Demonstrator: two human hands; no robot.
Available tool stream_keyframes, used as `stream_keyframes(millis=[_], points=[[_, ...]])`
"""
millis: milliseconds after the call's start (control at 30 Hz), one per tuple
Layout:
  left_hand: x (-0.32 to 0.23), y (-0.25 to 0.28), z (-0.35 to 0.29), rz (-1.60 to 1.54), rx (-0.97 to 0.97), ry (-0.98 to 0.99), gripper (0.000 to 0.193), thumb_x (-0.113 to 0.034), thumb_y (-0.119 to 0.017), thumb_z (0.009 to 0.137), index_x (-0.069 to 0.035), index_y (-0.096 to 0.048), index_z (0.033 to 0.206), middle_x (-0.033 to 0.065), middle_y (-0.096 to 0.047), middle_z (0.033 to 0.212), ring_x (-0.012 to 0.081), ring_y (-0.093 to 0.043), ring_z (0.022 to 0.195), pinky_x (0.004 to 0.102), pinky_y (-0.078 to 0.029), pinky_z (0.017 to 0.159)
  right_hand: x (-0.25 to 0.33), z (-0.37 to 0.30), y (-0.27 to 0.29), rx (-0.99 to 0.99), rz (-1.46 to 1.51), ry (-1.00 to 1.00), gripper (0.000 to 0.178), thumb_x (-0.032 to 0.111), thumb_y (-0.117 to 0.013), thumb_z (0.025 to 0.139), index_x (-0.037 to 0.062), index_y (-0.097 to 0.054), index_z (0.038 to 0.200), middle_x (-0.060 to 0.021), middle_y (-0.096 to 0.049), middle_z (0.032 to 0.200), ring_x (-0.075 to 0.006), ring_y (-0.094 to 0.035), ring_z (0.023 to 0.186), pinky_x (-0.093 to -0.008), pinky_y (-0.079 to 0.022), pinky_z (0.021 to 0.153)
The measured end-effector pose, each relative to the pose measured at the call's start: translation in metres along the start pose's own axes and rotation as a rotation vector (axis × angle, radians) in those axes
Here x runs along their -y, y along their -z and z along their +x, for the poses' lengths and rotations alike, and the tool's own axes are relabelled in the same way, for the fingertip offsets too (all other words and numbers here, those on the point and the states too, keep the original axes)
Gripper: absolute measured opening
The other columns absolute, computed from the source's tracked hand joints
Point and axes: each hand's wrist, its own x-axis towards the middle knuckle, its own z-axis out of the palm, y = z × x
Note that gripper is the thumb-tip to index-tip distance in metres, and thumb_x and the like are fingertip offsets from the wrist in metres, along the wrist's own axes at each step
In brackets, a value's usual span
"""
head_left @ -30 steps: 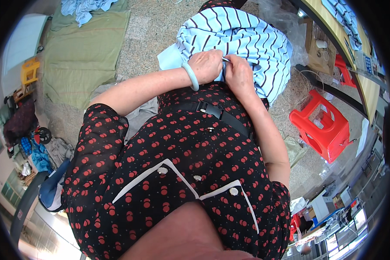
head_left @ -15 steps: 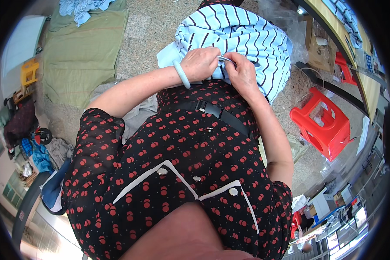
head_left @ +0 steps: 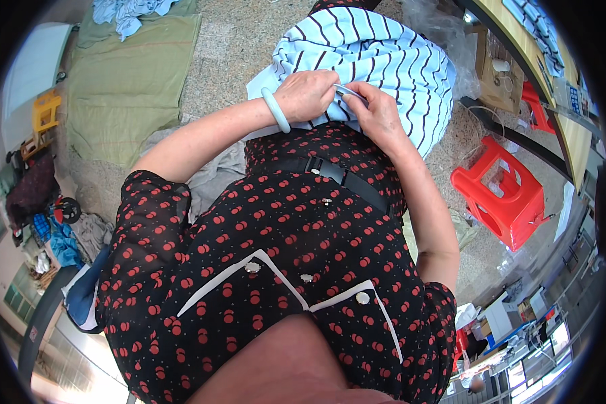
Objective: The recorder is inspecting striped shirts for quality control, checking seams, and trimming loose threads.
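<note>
A light blue garment with dark stripes (head_left: 390, 74) lies bunched over my lap and knees. My left hand (head_left: 306, 95), a pale bangle (head_left: 275, 110) on its wrist, is closed on a narrow edge of the fabric. Close beside it, my right hand (head_left: 378, 114) pinches the same edge between thumb and forefinger. A short stretch of that edge (head_left: 347, 89) shows between the two hands. My fingertips hide whatever else may be in the pinch.
A red plastic stool (head_left: 501, 192) stands on the speckled floor at my right. Beyond it are a cardboard box (head_left: 495, 71) and a wooden tabletop (head_left: 542, 50). Green cloth (head_left: 128, 87) is spread on the floor at far left, with a yellow stool (head_left: 46, 111) further out.
Both hands have shifted slightly, the left a little up and to the left. The fabric edge between them now shows more. The garment has otherwise stayed in place.
</note>
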Motion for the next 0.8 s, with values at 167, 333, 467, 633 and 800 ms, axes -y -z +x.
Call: stream_keyframes(millis=[167,333,467,633,800], points=[[-0.003,-0.003,-0.006,-0.011,-0.039,0.013,0.012,-0.012,-0.045,0.079,-0.002,-0.051,0.083,0.0164,-0.055,0.072,0.0338,-0.055,0.070,0.0409,-0.043,0.061,0.002,0.000,0.000,0.018,-0.028,0.000,0.017,0.012,-0.052,0.079,0.0002,-0.057,0.090,-0.0099,-0.059,0.072,-0.0161,-0.053,0.060,-0.0278,-0.042,0.057],[-0.005,-0.005,-0.011,-0.029,-0.077,-0.060,0.011,-0.012,-0.044,0.078,-0.001,-0.047,0.078,0.0162,-0.052,0.072,0.0343,-0.053,0.069,0.0430,-0.042,0.060,0.001,0.000,0.000,0.043,-0.030,-0.013,0.016,0.012,-0.051,0.079,0.0000,-0.056,0.089,-0.0101,-0.057,0.070,-0.0164,-0.052,0.058,-0.0279,-0.042,0.056],[-0.002,0.004,-0.009,-0.039,-0.022,-0.105,0.011,-0.012,-0.044,0.078,-0.002,-0.048,0.080,0.0150,-0.050,0.072,0.0338,-0.053,0.070,0.0422,-0.042,0.060,0.002,0.000,0.003,0.124,0.121,-0.141,0.013,0.011,-0.055,0.079,0.0008,-0.057,0.087,-0.0014,-0.055,0.067,-0.0075,-0.047,0.059,-0.0222,-0.039,0.054],[-0.009,0.037,-0.005,-0.195,0.168,-0.126,0.015,-0.014,-0.048,0.081,0.000,-0.052,0.086,0.0130,-0.053,0.072,0.0251,-0.053,0.064,0.0330,-0.041,0.058,0.021,0.007,0.016,0.196,0.330,-0.240,0.013,0.011,-0.060,0.078,0.0015,-0.057,0.086,0.0061,-0.052,0.070,-0.0011,-0.043,0.063,-0.0172,-0.036,0.055],[-0.018,0.083,-0.015,-0.410,0.264,-0.090,0.016,-0.017,-0.049,0.080,-0.001,-0.052,0.083,0.0125,-0.054,0.071,0.0285,-0.053,0.066,0.0358,-0.041,0.059,0.049,0.002,0.024,0.146,0.294,-0.098,0.013,0.012,-0.061,0.078,0.0010,-0.058,0.085,0.0040,-0.054,0.070,-0.0015,-0.044,0.063,-0.0166,-0.037,0.056]])
